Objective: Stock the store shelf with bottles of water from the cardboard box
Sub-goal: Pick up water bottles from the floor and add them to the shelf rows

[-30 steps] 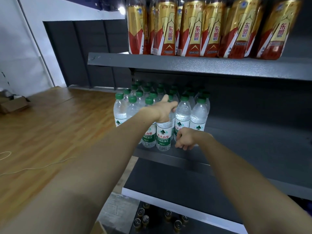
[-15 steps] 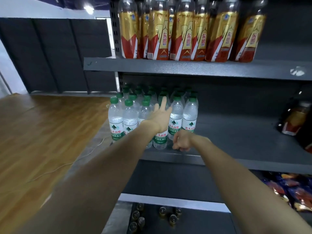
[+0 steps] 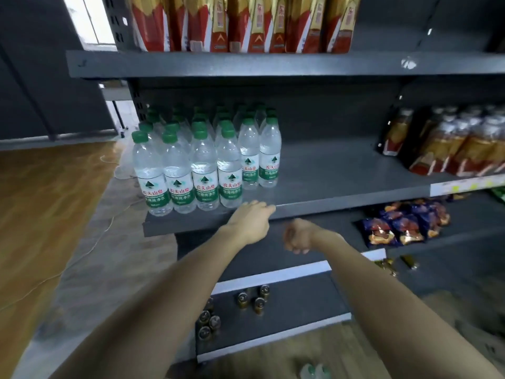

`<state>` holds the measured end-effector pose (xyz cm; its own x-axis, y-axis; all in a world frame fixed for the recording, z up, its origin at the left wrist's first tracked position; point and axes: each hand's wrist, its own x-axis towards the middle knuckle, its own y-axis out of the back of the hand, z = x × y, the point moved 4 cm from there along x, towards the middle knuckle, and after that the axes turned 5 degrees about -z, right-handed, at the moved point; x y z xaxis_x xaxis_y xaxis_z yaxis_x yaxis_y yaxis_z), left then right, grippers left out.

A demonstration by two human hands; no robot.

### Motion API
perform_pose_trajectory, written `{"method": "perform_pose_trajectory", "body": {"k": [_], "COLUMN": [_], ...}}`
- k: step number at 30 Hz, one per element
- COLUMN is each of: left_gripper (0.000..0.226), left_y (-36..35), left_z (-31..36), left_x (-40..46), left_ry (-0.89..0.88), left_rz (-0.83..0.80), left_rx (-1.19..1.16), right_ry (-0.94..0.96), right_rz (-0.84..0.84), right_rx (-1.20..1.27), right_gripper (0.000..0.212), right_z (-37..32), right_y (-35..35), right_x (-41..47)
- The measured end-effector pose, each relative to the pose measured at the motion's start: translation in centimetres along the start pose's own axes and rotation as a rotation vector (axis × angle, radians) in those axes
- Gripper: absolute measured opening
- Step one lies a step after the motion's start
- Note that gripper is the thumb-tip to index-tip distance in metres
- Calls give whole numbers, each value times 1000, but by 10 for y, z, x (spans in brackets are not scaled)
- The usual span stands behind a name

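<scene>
Several clear water bottles (image 3: 203, 170) with green caps and green labels stand in rows on the left part of the dark middle shelf (image 3: 341, 170). My left hand (image 3: 251, 218) hovers at the shelf's front edge just below the bottles, fingers loosely bent, holding nothing. My right hand (image 3: 297, 236) hangs lower, in front of the shelf below, its fingers curled into a loose fist with nothing in it. Green caps of more bottles (image 3: 314, 372) peek in at the bottom edge; the cardboard box itself is not visible.
Gold-and-red drink bottles (image 3: 246, 23) fill the top shelf, and more (image 3: 451, 149) stand at the right of the middle shelf. Snack bags (image 3: 401, 225) lie on the lower shelf. Small cans (image 3: 251, 299) stand on the bottom shelf. Wooden floor (image 3: 41, 214) lies left.
Both hands have drawn back from the bottles and dropped below the shelf edge. The left hand let go of the front bottle. The view has swung down and to the right.
</scene>
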<state>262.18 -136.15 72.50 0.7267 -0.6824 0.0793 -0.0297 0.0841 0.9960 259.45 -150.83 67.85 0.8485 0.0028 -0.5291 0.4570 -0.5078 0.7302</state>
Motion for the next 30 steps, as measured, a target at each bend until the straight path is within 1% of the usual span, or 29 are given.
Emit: {"method": "perform_pose_trajectory", "body": {"k": [2, 3, 5, 8, 9, 11, 12, 14, 15, 17, 18, 21, 24, 27, 30], "left_gripper": [21, 18, 12, 11, 14, 19, 20, 19, 18, 15, 12, 6, 13, 16, 18], "left_y": [-24, -37, -62, -98, -109, -133, -146, -172, -186, -213, -228, -275, -319, -364, -412], "left_z": [18, 27, 46, 74, 84, 103, 112, 128, 136, 152, 160, 185, 204, 222, 232], "left_x": [-1, -1, 1, 9, 12, 19, 23, 34, 40, 48, 52, 59, 62, 64, 72], "left_ry": [-33, -43, -44, -22, -17, -14, -18, -32, -38, -50, -61, -77, -88, -137, -156], "left_rz": [-92, -140, -225, -333, -357, -411, -442, -507, -535, -580, -600, -695, -770, -834, -886], "left_rx": [-48, -62, -99, -151, -155, -157, -149, -126, -121, -107, -95, -74, -58, -62, -49], "right_ry": [-35, -48, -85, -124, -135, -167, -183, -225, -244, -258, -265, -339, -405, -467, -547], "right_rz": [-1, -5, -13, -10, -18, -46, -45, -16, -6, -3, -4, -55, -73, -98, -128], "right_rx": [13, 28, 64, 113, 125, 140, 154, 209, 237, 265, 269, 332, 435, 492, 610], "right_gripper": [1, 3, 14, 20, 19, 6, 4, 18, 22, 13, 13, 26, 30, 41, 44], "right_z": [15, 24, 44, 79, 93, 121, 137, 172, 191, 229, 249, 302, 340, 369, 392], "right_y": [-12, -19, -30, -47, -53, -66, -71, -80, -87, -106, -118, -162, -200, -241, -283], "right_x": [-9, -12, -16, -18, -16, -14, -12, -10, -9, -8, -5, 7, 18, 30, 48]}}
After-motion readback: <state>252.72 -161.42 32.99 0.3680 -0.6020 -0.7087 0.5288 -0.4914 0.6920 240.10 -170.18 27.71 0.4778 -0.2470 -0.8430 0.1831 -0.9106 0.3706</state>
